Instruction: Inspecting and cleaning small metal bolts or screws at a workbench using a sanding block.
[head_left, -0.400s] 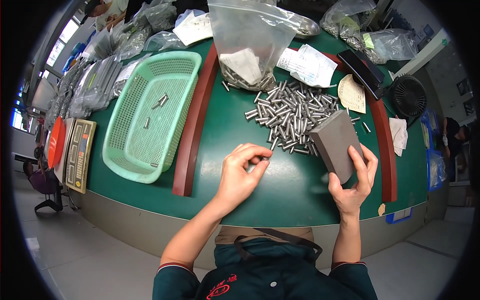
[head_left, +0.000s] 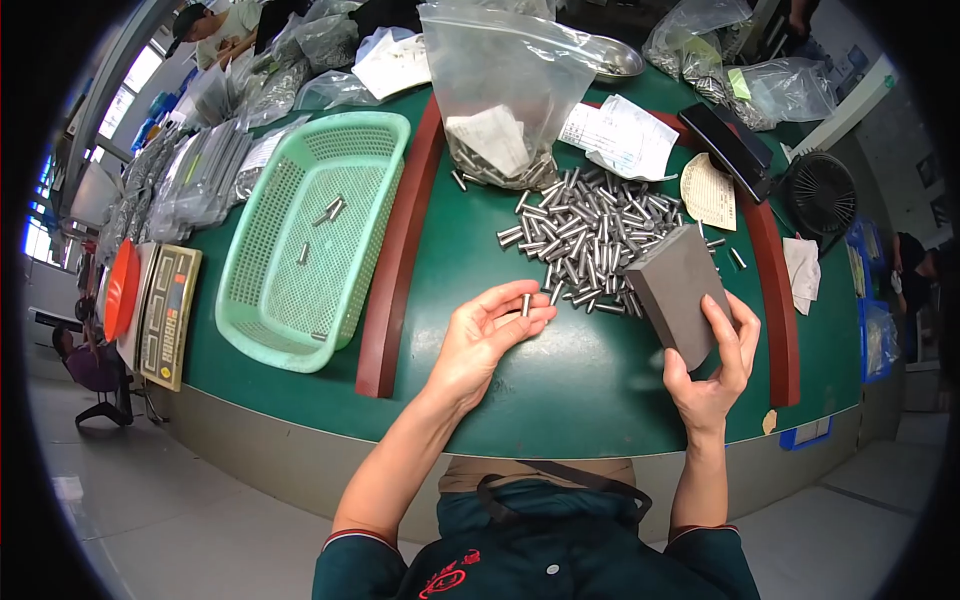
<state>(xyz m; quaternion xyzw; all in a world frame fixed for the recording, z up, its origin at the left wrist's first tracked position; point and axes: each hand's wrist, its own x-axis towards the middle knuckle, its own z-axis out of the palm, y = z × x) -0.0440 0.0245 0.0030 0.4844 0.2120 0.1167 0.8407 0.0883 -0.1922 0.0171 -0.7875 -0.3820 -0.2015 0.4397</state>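
Observation:
Between thumb and fingers, my left hand [head_left: 482, 340] pinches one small metal pin [head_left: 526, 305] with a slightly wider end, held upright over the green table. My right hand [head_left: 712, 362] grips a dark grey rectangular block [head_left: 676, 295] by its near right side, tilted up. Just beyond both hands lies a loose heap of similar silvery metal pins [head_left: 590, 230]; the block hides part of its right side. A few pins [head_left: 329, 211] rest in the light green perforated basket [head_left: 228, 290] to the left.
Red-brown bars [head_left: 388, 310] edge the work area left and right. Behind the heap stand a clear plastic bag [head_left: 500, 70] of metal parts and papers [head_left: 622, 135]. A phone [head_left: 722, 150] and black fan [head_left: 818, 190] sit right, a scale [head_left: 168, 318] far left. Another person [head_left: 222, 32] works far left.
My left hand has turned its palm upward and its fingers have opened out a little, so the pin now shows upright in the pinch. My right hand keeps the block nearly still.

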